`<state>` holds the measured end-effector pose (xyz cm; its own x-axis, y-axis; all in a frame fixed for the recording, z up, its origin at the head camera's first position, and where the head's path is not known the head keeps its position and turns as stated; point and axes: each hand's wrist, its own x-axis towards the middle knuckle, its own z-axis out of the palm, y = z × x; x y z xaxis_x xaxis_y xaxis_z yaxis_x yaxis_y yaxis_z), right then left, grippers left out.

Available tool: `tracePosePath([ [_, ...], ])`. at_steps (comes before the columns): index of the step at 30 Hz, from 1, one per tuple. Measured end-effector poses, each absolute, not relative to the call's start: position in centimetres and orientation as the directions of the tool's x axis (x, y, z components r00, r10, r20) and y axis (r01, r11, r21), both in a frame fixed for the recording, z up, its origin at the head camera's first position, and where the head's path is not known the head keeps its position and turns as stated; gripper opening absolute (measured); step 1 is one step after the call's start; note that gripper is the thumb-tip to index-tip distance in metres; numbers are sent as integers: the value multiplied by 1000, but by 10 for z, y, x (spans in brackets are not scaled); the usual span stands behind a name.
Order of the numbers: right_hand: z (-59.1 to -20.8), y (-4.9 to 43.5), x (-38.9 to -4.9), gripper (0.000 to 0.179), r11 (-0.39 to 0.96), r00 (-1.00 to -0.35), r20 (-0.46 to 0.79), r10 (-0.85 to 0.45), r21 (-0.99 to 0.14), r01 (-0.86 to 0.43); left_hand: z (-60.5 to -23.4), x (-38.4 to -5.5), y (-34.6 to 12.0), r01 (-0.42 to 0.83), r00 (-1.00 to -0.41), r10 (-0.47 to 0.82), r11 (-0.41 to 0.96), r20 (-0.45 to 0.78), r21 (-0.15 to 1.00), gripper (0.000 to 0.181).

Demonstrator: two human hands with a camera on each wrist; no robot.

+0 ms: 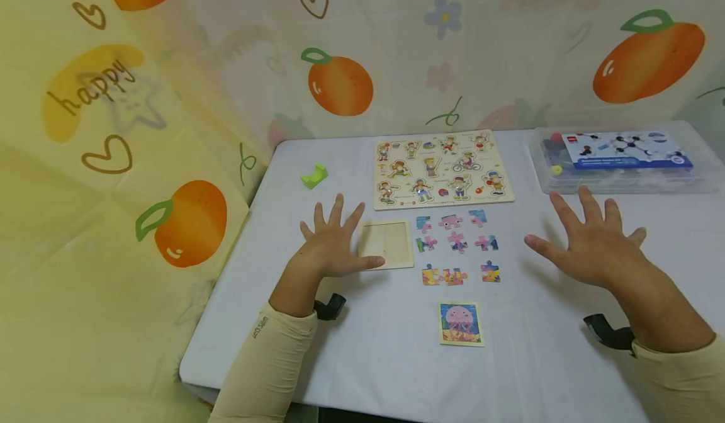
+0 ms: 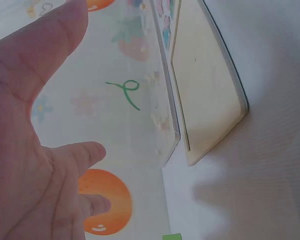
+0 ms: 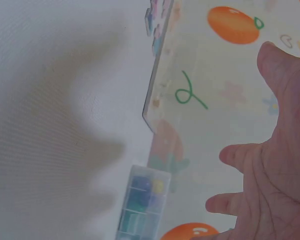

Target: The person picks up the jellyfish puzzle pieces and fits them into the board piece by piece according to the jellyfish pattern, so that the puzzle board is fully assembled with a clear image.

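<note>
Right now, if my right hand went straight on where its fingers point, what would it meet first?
Your right hand would probably meet the clear plastic box first. The hand looks raised, though, and its height is hard to judge, so it might pass above.

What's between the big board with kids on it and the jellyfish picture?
Nine puzzle pieces lie between the board and the jellyfish picture; the head view shows this.
</note>
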<state>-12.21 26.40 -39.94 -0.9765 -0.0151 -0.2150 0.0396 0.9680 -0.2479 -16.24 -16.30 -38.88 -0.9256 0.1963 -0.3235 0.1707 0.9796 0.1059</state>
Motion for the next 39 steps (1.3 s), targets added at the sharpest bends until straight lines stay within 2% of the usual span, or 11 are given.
tracePosePath([
  [16,-396,249,-128,113,963,-975,-220,-37,-269,24,-393,-162,-171,176,-924,199,979,-327,99,123],
  [19,-393,233,-135,106,963,-972,-218,-84,-267,-24,-392,-161,-173,184,-919,210,977,-334,109,121],
  [22,-390,210,-143,91,963,-963,-221,-153,-254,-95,-393,-159,-174,203,-910,231,972,-343,116,118],
  [29,-391,146,-174,60,932,-926,-204,-317,-250,-264,-401,-154,-175,283,-886,300,954,-353,100,98],
  [35,-406,110,-203,49,909,-898,-211,-387,-253,-332,-409,-154,-172,360,-866,366,929,-341,82,72],
  [39,-414,98,-216,44,905,-887,-232,-398,-259,-339,-412,-154,-172,375,-861,374,925,-345,66,61],
])
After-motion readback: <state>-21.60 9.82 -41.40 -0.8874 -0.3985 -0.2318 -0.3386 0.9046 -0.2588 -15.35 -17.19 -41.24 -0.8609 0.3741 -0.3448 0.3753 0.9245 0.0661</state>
